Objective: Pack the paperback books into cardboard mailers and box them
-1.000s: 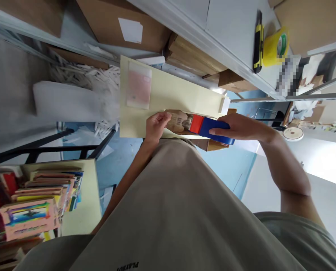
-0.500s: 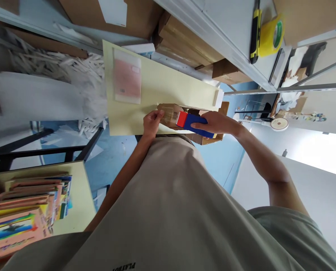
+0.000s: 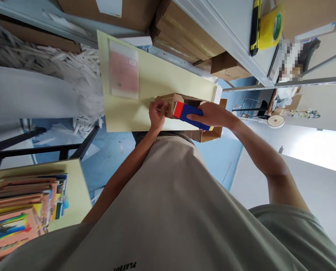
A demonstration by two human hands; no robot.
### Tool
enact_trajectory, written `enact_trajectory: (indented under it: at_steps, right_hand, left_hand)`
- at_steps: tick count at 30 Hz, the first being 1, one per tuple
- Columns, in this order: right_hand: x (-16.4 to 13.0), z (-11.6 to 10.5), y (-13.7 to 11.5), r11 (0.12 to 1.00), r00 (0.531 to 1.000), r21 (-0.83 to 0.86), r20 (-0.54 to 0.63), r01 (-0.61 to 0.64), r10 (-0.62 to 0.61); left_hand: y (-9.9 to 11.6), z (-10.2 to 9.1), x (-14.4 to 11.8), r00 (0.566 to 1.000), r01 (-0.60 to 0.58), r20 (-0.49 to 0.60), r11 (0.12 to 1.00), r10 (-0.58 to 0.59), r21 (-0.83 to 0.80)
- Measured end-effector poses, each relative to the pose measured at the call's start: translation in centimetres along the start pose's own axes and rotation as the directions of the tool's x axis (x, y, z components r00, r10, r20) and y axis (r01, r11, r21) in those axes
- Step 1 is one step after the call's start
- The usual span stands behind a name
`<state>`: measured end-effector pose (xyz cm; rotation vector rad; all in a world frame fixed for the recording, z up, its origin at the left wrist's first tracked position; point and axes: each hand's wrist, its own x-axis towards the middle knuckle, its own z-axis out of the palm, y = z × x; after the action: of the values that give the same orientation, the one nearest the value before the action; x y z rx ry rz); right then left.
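My right hand (image 3: 211, 113) is wrapped over the top of a blue box with a red end (image 3: 191, 110). That box lies at the mouth of an open cardboard box (image 3: 171, 99), its red end pointing left. How deep it sits in the carton I cannot tell. At the carton's left end, my left hand (image 3: 157, 114) has its fingers curled against the flap and appears to grip it. The fingertips are partly hidden. Under the carton is a pale yellow tabletop (image 3: 148, 71).
A pink, plastic-covered booklet (image 3: 124, 69) lies on the tabletop's left part. Further off, a shelf (image 3: 221, 28) carries a yellow tape roll (image 3: 271, 28) and a utility knife (image 3: 255, 28). Books (image 3: 24, 203) are stacked on a side table at lower left. White paper strips (image 3: 58, 60) fill the upper left.
My left hand has moved to the right along the carton's end, its fingers curling in more. The carton's near end looks turned up slightly. My right hand keeps hold of the blue box.
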<state>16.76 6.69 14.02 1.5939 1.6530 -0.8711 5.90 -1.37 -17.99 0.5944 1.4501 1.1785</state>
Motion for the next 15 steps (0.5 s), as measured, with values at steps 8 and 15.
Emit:
enact_trajectory:
  at_steps: [8,15]
  right_hand:
    - [-0.7,-1.1,-1.0,0.992,0.993,-0.108,0.09,-0.06,0.07]
    - [-1.5,-0.9,-0.6,0.994,0.993,-0.077,0.087,-0.071,0.078]
  left_hand:
    - [0.9,-2.9,-2.4,0.964,-0.214,0.171,0.976,0.205,0.034]
    - [2.4,-2.3,-7.2,0.82,-0.392,0.509,0.905,0.262,0.165]
